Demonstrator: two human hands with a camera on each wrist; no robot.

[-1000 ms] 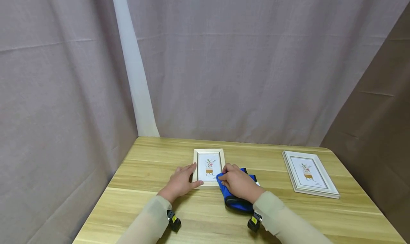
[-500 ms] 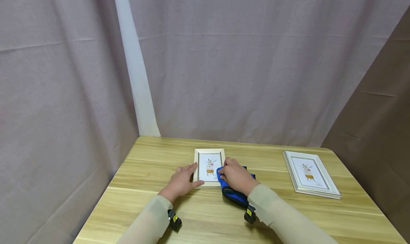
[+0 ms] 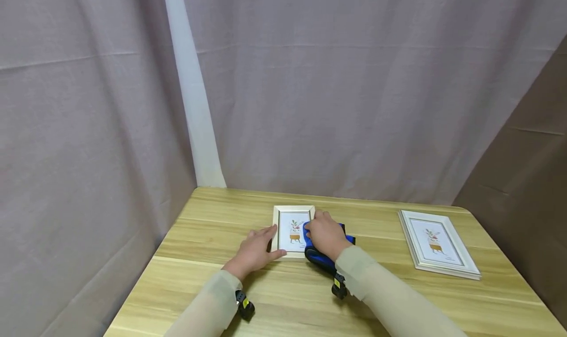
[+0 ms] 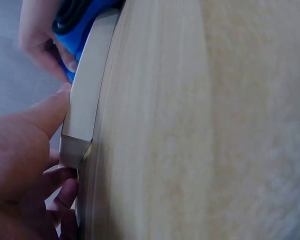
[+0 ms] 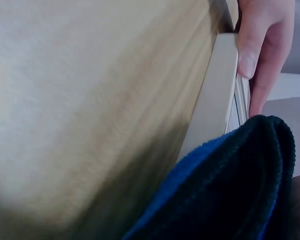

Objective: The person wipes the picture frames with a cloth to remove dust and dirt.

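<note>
Cloth (image 3: 320,261) on frame (image 3: 292,229), a hand at either side

Frame lies face up on the wood-grain table (image 3: 208,258), a bit left of the middle; pale rim, potted-plant pic inside. L hand (image 3: 255,251) grips its near-left corner: thumb on the near edge, spread wide of the fingers, which lie along the left side. L wrist view shows some of those fingers curled in at the corner. R hand (image 3: 327,234) holds the blue, black-trimmed cloth, thumb & fingers bunched on a fold; can't tell exact finger spacing, b/c cloth fills much of the R wrist view. Cloth overlaps the frame's right part, hiding the near-right corner.

White frame (image 3: 438,241) lies face up on the right side of table, well apart from cloth, w/ similar pic; edge looks layered, can't tell if 1 or 2. Grey curtain (image 3: 345,120) behind, white strip (image 3: 195,91) toward the left. Beige sleeves (image 3: 394,292) on both arms, black cam (image 3: 339,287) w/ yellow label at each wrist.
</note>
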